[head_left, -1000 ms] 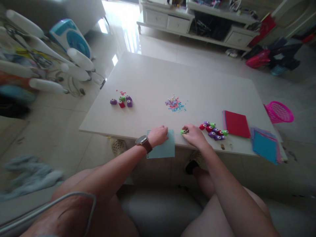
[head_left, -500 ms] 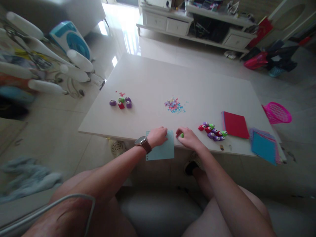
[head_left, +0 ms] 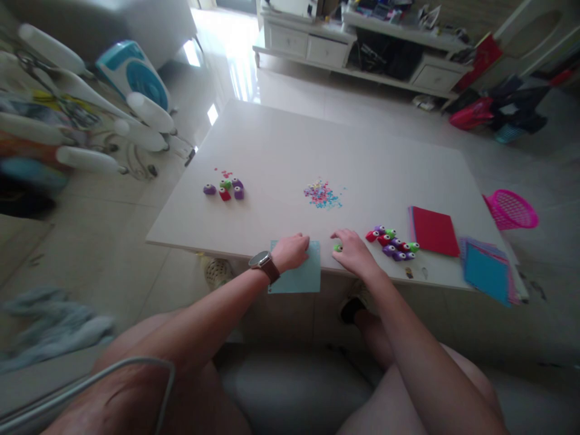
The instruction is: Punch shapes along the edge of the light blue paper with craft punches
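White table is set on a tiled floor; blue paper is pressed flat by the left hand, while a green punch is loosely covered by the right hand.

Pale blue sheet under left hand; green punch at right hand. At its 3 o'clock: red/purple/green punches, red paper stack, blue-topped stack; pink basket; white table

A pink basket is seen at the right edge of the frame, a blue fan at upper left, and white drawers along the top.
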Tool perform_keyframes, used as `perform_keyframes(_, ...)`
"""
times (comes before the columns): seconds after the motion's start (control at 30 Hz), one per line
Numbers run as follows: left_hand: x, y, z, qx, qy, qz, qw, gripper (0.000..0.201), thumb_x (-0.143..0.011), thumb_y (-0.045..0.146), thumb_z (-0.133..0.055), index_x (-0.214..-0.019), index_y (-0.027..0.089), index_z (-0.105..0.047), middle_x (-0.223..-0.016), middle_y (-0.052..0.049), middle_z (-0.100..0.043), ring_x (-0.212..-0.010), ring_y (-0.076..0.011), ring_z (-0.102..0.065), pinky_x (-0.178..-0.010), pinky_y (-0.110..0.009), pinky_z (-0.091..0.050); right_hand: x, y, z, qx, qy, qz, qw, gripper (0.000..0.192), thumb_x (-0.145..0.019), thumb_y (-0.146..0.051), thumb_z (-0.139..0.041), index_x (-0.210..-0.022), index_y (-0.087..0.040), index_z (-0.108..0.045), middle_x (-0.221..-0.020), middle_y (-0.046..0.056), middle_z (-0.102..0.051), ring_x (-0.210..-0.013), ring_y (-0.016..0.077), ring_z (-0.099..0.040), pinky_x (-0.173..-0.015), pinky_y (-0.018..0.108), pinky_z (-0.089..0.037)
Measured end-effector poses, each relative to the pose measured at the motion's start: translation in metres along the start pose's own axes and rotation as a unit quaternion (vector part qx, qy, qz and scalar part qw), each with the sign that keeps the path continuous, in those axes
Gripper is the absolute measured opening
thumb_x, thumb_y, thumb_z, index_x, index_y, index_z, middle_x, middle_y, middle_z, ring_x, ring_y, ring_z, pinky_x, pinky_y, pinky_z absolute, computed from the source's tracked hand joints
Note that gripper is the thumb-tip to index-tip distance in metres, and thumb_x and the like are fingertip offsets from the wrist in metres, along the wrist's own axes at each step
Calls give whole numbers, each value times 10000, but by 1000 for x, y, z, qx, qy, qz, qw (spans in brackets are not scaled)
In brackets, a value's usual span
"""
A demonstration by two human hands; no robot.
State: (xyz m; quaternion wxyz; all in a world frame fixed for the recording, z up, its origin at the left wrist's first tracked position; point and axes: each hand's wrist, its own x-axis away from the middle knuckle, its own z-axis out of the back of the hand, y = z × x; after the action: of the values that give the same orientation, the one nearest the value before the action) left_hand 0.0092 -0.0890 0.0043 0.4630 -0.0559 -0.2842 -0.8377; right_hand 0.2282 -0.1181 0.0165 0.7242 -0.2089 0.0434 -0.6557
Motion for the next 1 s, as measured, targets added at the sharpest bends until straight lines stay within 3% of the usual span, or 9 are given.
perform_keyframes(0.17,0,-2,4,11,5,-23,1000,448,-831,357,-812,-1212,225,-618,-1310,-117,-604,-1166,-302,-642,-1002,-435,-515,6,9,2,23,-29,-19,999,392,-790,0,-605,-1136,-154,-705,-1153,118,-677,-1097,249,-628,-1003,330,-481)
perform_keyframes(0.27,0,-3,4,1,9,-37,999,574,-771,299,-877,-1266,233,-595,-1358,-122,-562,-1248,-320,-579,-1035,-437,-503,9,8,2,26,-42,-27,998,362,-822,28,-556,-1097,-156,-702,-1132,110,-681,-1072,226,-629,-968,306,-461)
perform_keyframes(0.5,-4,-1,-4,3,88,-52,995,433,-909,197,-741,-1305,219,-567,-1367,-124,-546,-1267,-298,-528,-1096,-428,-480,9,-7,1,-3,-30,-21,999,309,-854,-33,-604,-1121,-174,-666,-1122,95,-679,-1019,212,-630,-907,298,-457)
perform_keyframes(0.7,-4,12,8,114,105,-55,986,276,-1021,213,-552,-1295,206,-589,-1312,-122,-580,-1284,-262,-561,-1163,-420,-463,12,-20,2,-62,18,7,998,310,-829,-48,-595,-1099,-192,-641,-1097,85,-677,-958,214,-643,-860,313,-474)
perform_keyframes(0.8,-5,20,13,213,99,-68,970,251,-1011,314,-627,-1232,197,-609,-1242,-113,-630,-1164,-237,-640,-1066,-394,-533,15,-30,-1,-107,42,25,993,348,-779,-58,-620,-1096,-202,-637,-1068,72,-693,-943,224,-646,-834,319,-479)
perform_keyframes(0.93,-10,26,11,311,81,-56,945,194,-904,257,-759,-1015,189,-615,-1022,-53,-722,-896,-183,-685,-826,-315,-568,18,-42,-5,-155,76,56,983,356,-735,-34,-607,-1038,-220,-625,-1044,55,-702,-991,239,-660,-862,332,-487)
perform_keyframes(1.0,-11,23,12,338,80,-49,936,191,-891,243,-768,-998,195,-617,-943,-20,-733,-833,-165,-680,-765,-290,-552,19,-46,-7,-165,93,60,980,309,-761,-42,-608,-1012,-221,-617,-1039,55,-695,-991,242,-660,-866,342,-498)
